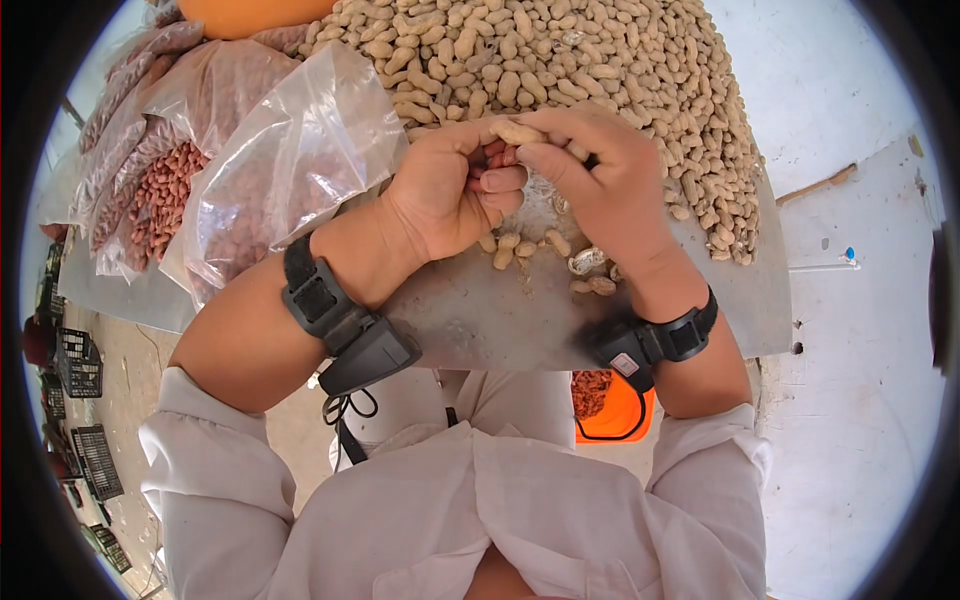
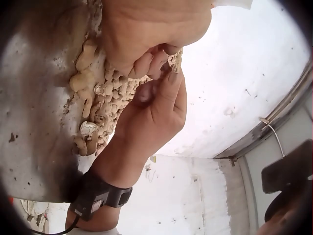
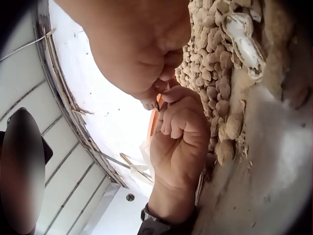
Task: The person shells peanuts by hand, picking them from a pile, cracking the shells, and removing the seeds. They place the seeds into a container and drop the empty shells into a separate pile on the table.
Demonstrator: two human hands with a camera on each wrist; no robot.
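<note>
Both hands meet at the near edge of a big heap of unshelled peanuts (image 1: 560, 60). A peanut in its shell (image 1: 517, 132) sits between the two thumbs. My right hand (image 1: 610, 185) pinches it between thumb and fingers. At the peanut's other end is the thumb of my left hand (image 1: 430, 195), which grips it too. Curled fingers of the left hand also hold red peanut kernels (image 1: 496, 156) against the palm. In the left wrist view a piece of pale shell (image 2: 176, 59) shows at the fingertips; in the right wrist view the hands mostly hide the peanut.
Loose peanuts (image 1: 508, 248) and an opened shell (image 1: 587, 262) lie on the grey tabletop (image 1: 450, 320) below the hands. Clear plastic bags (image 1: 290, 150) of red kernels (image 1: 165, 195) stand at left, an orange container (image 1: 250, 15) behind them. An orange bucket (image 1: 640, 410) sits under the table edge.
</note>
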